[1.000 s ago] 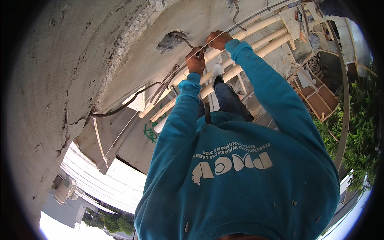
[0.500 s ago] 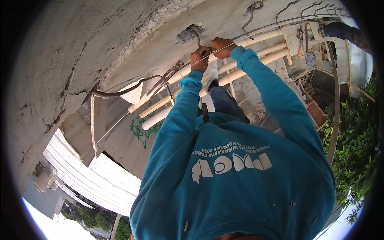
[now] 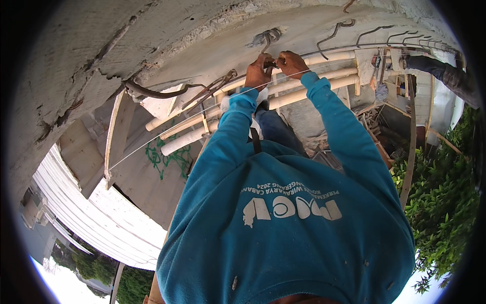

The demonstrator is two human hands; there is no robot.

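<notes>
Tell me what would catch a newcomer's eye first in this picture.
First, the teal long-sleeved shirt filling the lower middle, both sleeves stretched toward the top. There the left hand and right hand meet at a bent steel bar that pokes out of the rough concrete edge. Below the hands run pale round poles, and green foliage fills the right rim.

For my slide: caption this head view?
Both hands grip a thin wire at a bent rebar hook in concrete.

Pale bamboo poles cross below; green bushes right; corrugated roof left.
</notes>
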